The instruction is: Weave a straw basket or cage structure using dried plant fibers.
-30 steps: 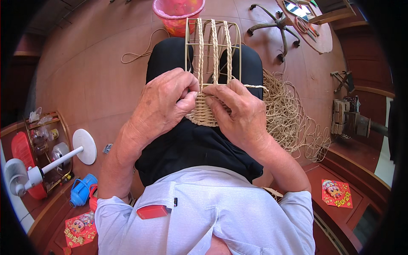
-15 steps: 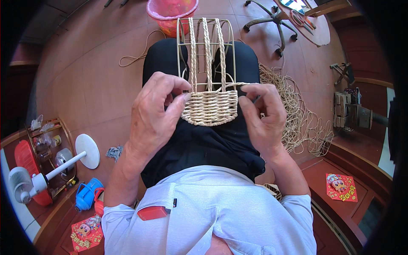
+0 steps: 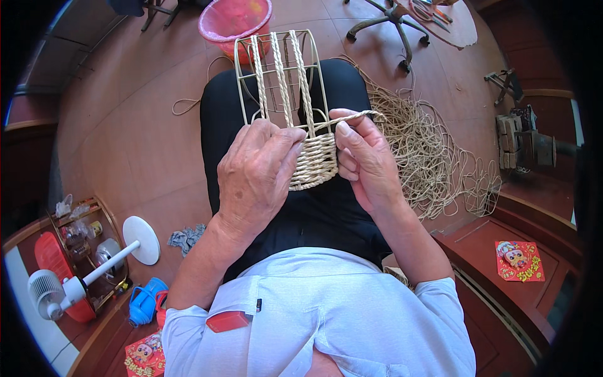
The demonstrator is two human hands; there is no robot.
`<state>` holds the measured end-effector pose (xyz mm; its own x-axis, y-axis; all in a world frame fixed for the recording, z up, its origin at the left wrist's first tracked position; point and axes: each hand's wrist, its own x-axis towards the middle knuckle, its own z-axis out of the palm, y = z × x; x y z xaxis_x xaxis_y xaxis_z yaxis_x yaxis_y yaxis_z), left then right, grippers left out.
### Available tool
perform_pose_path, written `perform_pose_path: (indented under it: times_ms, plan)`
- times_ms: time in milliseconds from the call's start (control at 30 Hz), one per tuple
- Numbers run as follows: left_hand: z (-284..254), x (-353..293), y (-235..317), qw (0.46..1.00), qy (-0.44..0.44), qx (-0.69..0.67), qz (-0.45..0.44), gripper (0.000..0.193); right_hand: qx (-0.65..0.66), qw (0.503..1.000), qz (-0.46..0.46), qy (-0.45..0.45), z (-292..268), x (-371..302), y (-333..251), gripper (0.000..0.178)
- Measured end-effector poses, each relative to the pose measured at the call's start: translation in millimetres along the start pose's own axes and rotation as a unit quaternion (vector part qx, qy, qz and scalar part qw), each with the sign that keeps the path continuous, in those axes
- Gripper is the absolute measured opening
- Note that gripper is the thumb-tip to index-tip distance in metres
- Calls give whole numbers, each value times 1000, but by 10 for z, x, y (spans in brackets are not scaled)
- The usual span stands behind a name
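A half-woven basket (image 3: 314, 164) of pale twisted cord stands between my thighs, on a wire frame (image 3: 239, 78) with three cord-wrapped uprights. My left hand (image 3: 256, 164) covers the left part of the weave. Its thumb and forefinger pinch together at the weave's upper edge, where the loose twisted cord (image 3: 359, 115) crosses the uprights. At the basket's right side, my right hand (image 3: 367, 154) grips that cord between thumb and forefinger, its other fingers curled against the weave. The cord's end sticks out past the right fingers. What lies under my left palm is hidden.
A big tangle of cord (image 3: 421, 151) spreads over the floor at right. Ahead stand a pink-lined bucket (image 3: 232, 28) and a wheeled chair base (image 3: 396, 16). A white fan (image 3: 100, 264) and a blue jug (image 3: 147, 301) are at left; a red bench (image 3: 468, 251) is at right.
My left hand has moved right, over the weave, and its fingers have closed at the upper edge. My right fingers have closed round the cord, which now slants upward. The view has shifted slightly.
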<state>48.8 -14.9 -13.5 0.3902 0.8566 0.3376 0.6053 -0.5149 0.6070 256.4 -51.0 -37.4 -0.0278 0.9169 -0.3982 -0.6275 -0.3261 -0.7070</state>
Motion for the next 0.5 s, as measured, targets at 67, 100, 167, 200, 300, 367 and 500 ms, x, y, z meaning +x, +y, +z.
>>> perform_pose_path:
  times_ms: [67, 100, 167, 200, 300, 367, 500]
  plan:
    - [1, 19, 15, 1000, -9, 6, -1, 13, -24, 999, -18, 18, -12, 15, 34, 26]
    - [1, 29, 21, 1000, -18, 11, -3, 13, -49, 998, -36, 35, -20, 22, 57, 22]
    - [-5, 51, 23, 1000, -24, 8, -9, 13, -91, 992, -71, 47, -47, 27, 135, 20]
    - [-9, 59, 24, 999, -29, 3, -17, 13, -134, 984, -105, 58, -51, 21, 160, 19]
    - [-17, 77, 30, 999, -41, 8, -23, 13, -184, 972, -139, 52, -18, -20, 152, 20]
    - [-32, 95, 47, 998, -49, 10, -26, 13, -188, 972, -129, 60, -47, -11, 157, 21]
    - [-44, 94, 3, 998, -43, -19, -29, 12, -156, 983, -64, 70, -51, 26, 123, 22]
